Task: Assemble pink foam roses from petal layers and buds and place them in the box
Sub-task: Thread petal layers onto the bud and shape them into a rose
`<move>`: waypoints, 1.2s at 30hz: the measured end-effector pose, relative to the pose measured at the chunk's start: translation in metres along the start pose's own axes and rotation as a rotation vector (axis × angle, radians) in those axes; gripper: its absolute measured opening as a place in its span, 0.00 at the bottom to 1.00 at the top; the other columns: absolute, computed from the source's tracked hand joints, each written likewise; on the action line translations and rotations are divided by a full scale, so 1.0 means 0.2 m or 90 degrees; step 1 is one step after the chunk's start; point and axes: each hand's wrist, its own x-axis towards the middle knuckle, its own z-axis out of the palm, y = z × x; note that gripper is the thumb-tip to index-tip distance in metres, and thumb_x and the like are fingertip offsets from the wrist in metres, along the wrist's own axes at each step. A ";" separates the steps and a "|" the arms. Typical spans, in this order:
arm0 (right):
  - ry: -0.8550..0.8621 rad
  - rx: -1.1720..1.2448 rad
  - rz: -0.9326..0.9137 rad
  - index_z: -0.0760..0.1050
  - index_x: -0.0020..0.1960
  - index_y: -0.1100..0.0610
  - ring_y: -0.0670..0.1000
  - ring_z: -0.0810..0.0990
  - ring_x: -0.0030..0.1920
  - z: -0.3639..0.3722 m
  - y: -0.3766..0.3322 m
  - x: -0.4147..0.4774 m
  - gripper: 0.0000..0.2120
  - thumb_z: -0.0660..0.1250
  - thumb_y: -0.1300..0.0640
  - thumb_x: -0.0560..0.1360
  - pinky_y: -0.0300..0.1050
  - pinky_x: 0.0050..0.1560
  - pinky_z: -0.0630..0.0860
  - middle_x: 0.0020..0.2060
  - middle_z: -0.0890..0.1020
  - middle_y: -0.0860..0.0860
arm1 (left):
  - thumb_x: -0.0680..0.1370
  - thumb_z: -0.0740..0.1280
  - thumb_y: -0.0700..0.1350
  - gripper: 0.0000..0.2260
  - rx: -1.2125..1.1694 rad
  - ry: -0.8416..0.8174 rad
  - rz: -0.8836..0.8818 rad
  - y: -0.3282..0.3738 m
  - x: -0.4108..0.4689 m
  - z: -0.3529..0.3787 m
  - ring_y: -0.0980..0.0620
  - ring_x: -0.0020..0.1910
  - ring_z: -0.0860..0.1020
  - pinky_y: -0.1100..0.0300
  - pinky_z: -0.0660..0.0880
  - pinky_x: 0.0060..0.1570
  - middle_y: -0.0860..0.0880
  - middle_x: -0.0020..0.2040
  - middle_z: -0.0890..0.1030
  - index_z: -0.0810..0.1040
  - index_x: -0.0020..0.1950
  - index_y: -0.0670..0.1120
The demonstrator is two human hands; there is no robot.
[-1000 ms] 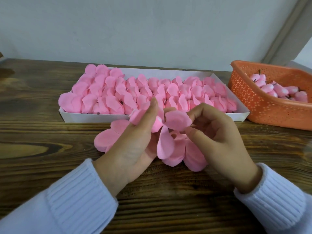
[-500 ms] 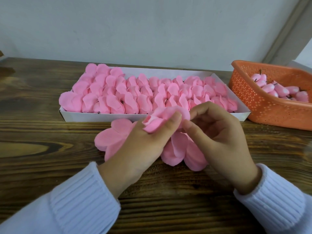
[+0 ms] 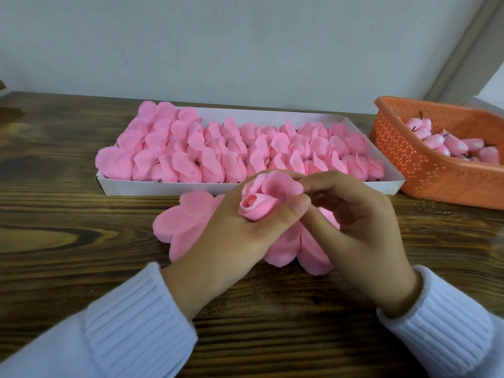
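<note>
Rose [image 3: 260, 203] up off the worktop [image 3: 81, 227], and we have it gripped in our left hand [image 3: 231, 241], thumb curled across its petals, bud mouth tipped toward us. Our right hand [image 3: 360, 230] pinches the outer petal with its fingers [image 3: 327, 180]. The box [image 3: 152, 186] lies just beyond, straight ahead; we judge the left hand nearer for the drop.

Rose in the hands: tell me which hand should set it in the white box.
Left, probably. The left hand grips the rose between thumb and fingers; the right hand only pinches an outer petal. The white box lies just beyond both.
</note>
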 end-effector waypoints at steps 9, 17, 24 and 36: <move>-0.014 0.016 -0.004 0.76 0.51 0.52 0.50 0.81 0.45 0.00 0.01 -0.01 0.07 0.68 0.60 0.75 0.47 0.46 0.77 0.45 0.81 0.43 | 0.73 0.66 0.53 0.06 -0.106 0.043 0.054 0.02 0.00 0.01 0.66 0.27 0.76 0.77 0.68 0.26 0.61 0.31 0.80 0.83 0.42 0.60; -0.075 0.193 0.127 0.66 0.50 0.57 0.46 0.79 0.52 0.03 0.01 -0.01 0.16 0.71 0.57 0.70 0.41 0.53 0.73 0.48 0.80 0.44 | 0.62 0.72 0.68 0.20 -0.207 -0.002 -0.022 0.01 0.02 0.01 0.49 0.60 0.78 0.42 0.72 0.61 0.55 0.48 0.82 0.81 0.34 0.51; -0.059 0.442 0.233 0.65 0.49 0.63 0.47 0.82 0.46 0.08 -0.01 -0.01 0.15 0.69 0.69 0.68 0.38 0.42 0.78 0.47 0.82 0.52 | 0.62 0.72 0.69 0.21 -0.221 -0.057 -0.047 0.03 0.00 0.04 0.43 0.39 0.78 0.48 0.75 0.43 0.39 0.36 0.75 0.78 0.35 0.51; -0.188 0.616 0.372 0.63 0.65 0.68 0.50 0.83 0.37 0.02 0.00 0.03 0.20 0.61 0.71 0.75 0.36 0.37 0.79 0.42 0.80 0.63 | 0.71 0.72 0.52 0.24 -0.220 -0.212 -0.043 0.08 0.02 -0.01 0.45 0.45 0.83 0.56 0.80 0.44 0.47 0.46 0.83 0.75 0.62 0.42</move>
